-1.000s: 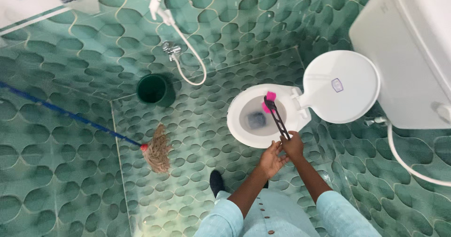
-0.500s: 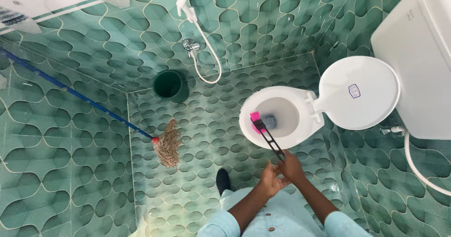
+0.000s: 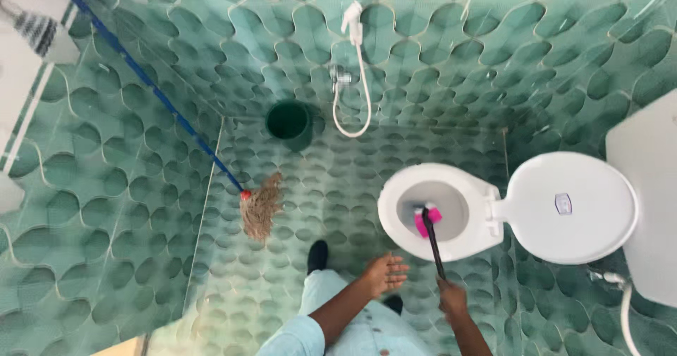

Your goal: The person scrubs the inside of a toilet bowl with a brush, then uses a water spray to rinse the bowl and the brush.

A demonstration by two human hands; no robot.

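Gripping the dark handle near its end, the right hand [image 3: 451,297] sat low in the frame, right of centre, fingers closed around the toilet brush [image 3: 430,232]. Its pink head rested inside the toilet bowl [image 3: 395,215], against the near inner wall just under the rim. At lower centre the left hand [image 3: 384,273] hung free of the handle, palm up and fingers spread, holding nothing.

To scrub well from that grip, I judged the head ought to be pressed flat to the porcelain and swept round under the rim in short strokes, with the handle kept steep so that the bristles, not the stem, met the surface; one hand alone might let the long handle twist.

Right of the bowl, the white lid [image 3: 571,208] stood raised against the cistern [image 3: 645,186]. Left of centre, a mop [image 3: 261,208] with a blue pole leaned against the tiled wall. A green bucket [image 3: 288,122] and a white spray hose [image 3: 356,67] stood at upper centre.
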